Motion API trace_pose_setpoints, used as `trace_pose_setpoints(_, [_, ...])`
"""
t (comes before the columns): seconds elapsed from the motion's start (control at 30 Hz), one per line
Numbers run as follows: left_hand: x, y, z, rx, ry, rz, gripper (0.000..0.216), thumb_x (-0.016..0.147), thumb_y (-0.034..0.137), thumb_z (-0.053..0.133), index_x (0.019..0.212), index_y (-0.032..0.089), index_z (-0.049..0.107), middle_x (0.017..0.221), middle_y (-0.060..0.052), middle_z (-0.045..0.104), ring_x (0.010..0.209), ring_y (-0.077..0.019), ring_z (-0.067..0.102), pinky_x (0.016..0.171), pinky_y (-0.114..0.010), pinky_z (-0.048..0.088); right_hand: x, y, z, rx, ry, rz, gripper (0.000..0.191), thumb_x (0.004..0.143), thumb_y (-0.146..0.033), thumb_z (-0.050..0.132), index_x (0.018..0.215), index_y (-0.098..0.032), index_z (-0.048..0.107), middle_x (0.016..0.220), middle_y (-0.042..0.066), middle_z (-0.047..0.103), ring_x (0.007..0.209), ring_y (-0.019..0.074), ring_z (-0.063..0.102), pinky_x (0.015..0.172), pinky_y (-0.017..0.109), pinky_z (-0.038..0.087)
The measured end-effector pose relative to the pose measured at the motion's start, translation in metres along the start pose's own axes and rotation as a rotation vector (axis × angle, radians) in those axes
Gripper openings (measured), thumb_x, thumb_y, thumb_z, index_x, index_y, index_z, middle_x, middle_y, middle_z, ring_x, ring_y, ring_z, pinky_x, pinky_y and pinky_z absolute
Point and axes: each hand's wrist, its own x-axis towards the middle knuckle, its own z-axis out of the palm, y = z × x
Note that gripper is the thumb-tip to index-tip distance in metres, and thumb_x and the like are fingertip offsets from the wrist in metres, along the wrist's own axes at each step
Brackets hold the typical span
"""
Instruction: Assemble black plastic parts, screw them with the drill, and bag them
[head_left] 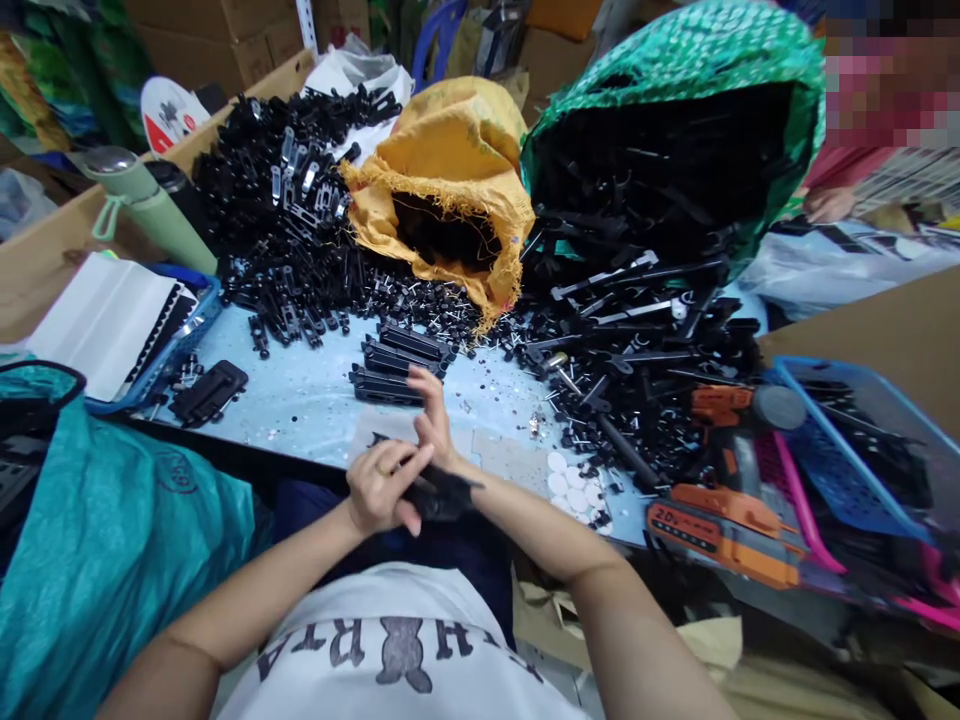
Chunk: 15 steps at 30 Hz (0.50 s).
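Note:
Both of my hands meet over the front edge of the table, above my lap. My left hand (379, 487), with a ring on one finger, curls against a dark, soft-looking black item (442, 495) beside my right wrist; its exact kind I cannot make out. My right hand (435, 420) has its fingers raised and apart, its palm touched by my left fingers. Just beyond them lie several long black plastic parts (390, 383) side by side on the light blue tabletop (300, 405).
Heaps of black clips (292, 180) and loose screws surround a yellow sack (465, 120). A green sack (675, 70) spills black parts. At right are an orange cordless drill (724, 525) and a blue basket (862, 450); at left, a green bottle (161, 215). Another person's hand (829, 203) shows far right.

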Motion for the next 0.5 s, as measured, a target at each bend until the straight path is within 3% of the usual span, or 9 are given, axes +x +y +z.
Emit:
trace_pose_setpoints(0.13, [-0.008,-0.053,0.015,0.307,-0.301,0.084,0.044,0.081,0.054,0.051,0.111,0.022,0.063,0.099,-0.008,0.064,0.093,-0.0222,0.057,0.083,-0.036,0.044,0.109,0.066,-0.029,-0.363,0.057,0.032,0.034,0.087,-0.047,0.040,0.096,-0.018,0.056,0.109,0.011,0.058,0.108,0.0205,0.050,0.098,0.038,0.036])
trace_pose_setpoints(0.23, [-0.004,-0.074,0.014,0.380,-0.386,0.001,0.043,0.080,0.046,0.058,0.117,0.024,0.059,0.111,-0.008,0.061,0.103,-0.0237,0.052,0.091,-0.039,0.038,0.190,0.112,-0.045,-0.580,0.062,0.230,0.031,0.089,-0.037,0.039,0.100,-0.014,0.055,0.100,0.012,0.061,0.097,0.0201,0.055,0.091,0.036,0.039])
trace_pose_setpoints(0.37, [-0.002,-0.101,-0.025,0.546,-0.272,-0.426,0.048,0.086,0.043,0.049,0.126,0.016,0.051,0.117,-0.014,0.056,0.112,-0.0275,0.046,0.094,-0.041,0.035,0.262,0.150,-0.047,-0.832,0.006,0.552,0.034,0.090,-0.032,0.041,0.111,-0.007,0.052,0.104,0.017,0.060,0.099,0.0216,0.057,0.088,0.033,0.041])
trace_pose_setpoints(0.5, [-0.011,-0.141,-0.078,0.751,-0.128,-0.880,0.041,0.088,0.035,0.043,0.117,0.009,0.054,0.114,-0.018,0.054,0.110,-0.0311,0.044,0.092,-0.045,0.037,0.297,0.176,-0.035,-0.846,-0.067,0.602,0.046,0.091,-0.031,0.033,0.108,0.007,0.052,0.102,0.026,0.058,0.095,0.0212,0.060,0.083,0.032,0.042])
